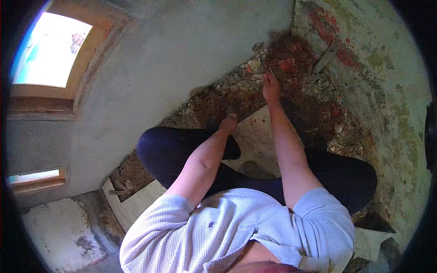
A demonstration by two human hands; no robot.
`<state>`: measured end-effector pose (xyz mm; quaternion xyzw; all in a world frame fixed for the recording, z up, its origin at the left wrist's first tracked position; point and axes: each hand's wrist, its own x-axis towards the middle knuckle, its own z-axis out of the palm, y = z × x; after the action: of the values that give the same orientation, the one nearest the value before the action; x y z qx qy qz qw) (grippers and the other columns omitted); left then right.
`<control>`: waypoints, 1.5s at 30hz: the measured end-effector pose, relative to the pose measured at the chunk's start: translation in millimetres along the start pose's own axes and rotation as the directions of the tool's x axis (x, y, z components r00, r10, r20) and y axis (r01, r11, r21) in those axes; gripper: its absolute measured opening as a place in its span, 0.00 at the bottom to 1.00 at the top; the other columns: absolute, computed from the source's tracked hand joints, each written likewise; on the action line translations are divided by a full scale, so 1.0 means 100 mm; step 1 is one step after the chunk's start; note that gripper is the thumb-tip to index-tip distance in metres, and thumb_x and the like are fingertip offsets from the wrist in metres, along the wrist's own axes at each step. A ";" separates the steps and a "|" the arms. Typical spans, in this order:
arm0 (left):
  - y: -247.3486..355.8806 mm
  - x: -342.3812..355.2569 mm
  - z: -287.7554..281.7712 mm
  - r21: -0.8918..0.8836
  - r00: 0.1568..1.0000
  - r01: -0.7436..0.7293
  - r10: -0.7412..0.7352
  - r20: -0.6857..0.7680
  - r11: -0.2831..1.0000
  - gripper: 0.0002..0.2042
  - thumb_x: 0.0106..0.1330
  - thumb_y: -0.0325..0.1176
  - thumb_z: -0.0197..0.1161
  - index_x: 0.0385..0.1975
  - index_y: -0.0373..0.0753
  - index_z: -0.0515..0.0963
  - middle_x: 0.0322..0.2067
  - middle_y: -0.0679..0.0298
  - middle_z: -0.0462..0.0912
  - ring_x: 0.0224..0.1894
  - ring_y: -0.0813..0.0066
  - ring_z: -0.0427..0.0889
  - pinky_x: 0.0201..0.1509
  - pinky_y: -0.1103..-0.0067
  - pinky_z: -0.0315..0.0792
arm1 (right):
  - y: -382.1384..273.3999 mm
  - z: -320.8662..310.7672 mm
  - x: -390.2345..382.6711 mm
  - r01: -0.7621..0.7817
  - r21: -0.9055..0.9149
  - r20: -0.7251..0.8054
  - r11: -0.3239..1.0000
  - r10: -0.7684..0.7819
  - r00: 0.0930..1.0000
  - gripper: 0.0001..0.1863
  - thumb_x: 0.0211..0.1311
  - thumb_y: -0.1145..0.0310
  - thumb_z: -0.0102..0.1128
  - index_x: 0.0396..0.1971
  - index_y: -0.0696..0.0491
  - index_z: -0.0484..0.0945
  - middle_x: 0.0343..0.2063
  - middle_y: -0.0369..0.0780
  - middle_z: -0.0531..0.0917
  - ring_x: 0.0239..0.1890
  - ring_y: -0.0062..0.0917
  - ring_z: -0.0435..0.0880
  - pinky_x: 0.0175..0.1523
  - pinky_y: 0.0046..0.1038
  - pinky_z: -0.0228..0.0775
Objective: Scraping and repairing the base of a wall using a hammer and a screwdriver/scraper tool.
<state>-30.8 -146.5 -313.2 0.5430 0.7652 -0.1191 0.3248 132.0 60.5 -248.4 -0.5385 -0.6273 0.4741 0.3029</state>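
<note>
I am crouched over a rubble-strewn floor in a room corner. My right hand (271, 86) reaches forward into the debris and is closed around a thin metal tool (262, 58) that sticks up out of it. My left hand (228, 123) rests lower, near my left knee (157, 148), fingers curled; whether it holds anything is hidden. A hammer (324, 58) lies in the rubble against the right wall, just right of my right hand.
Grey plastered wall (182, 50) on the left with a bright window opening (50, 50). Worn wall with exposed red brick (364, 68) on the right. Broken brick and mortar rubble (296, 91) fills the corner. Pale boards (136, 200) lie on the floor.
</note>
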 end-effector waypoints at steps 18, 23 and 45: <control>0.21 -0.04 -0.21 0.240 0.977 -0.192 0.162 0.141 0.952 0.18 0.68 0.38 0.51 0.50 0.30 0.74 0.49 0.48 0.79 0.49 0.54 0.79 0.45 0.66 0.77 | 0.32 0.12 -0.05 0.070 -0.085 0.038 0.994 -0.067 0.997 0.29 0.74 0.48 0.40 0.63 0.54 0.67 0.59 0.50 0.73 0.61 0.44 0.72 0.64 0.41 0.63; -0.46 0.07 0.04 0.447 0.939 -0.276 0.139 0.315 0.851 0.16 0.65 0.33 0.55 0.48 0.29 0.75 0.44 0.50 0.81 0.43 0.53 0.81 0.43 0.65 0.79 | -1.23 0.10 -0.21 0.126 0.375 0.069 0.918 -0.163 0.984 0.28 0.74 0.53 0.44 0.63 0.58 0.67 0.57 0.48 0.75 0.60 0.38 0.73 0.63 0.34 0.62; -0.96 0.21 0.25 0.320 0.981 -0.119 0.061 0.185 0.940 0.30 0.54 0.27 0.67 0.59 0.30 0.67 0.50 0.45 0.78 0.53 0.51 0.78 0.56 0.62 0.73 | -1.18 0.32 -0.25 0.272 0.347 -0.005 0.898 -0.289 0.957 0.24 0.73 0.56 0.47 0.60 0.56 0.71 0.52 0.46 0.79 0.56 0.39 0.76 0.59 0.35 0.65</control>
<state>-113.1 -180.4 -361.7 0.6117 0.6778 -0.2770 0.2994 63.0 31.7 -148.1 -0.3702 -0.6126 0.5400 0.4428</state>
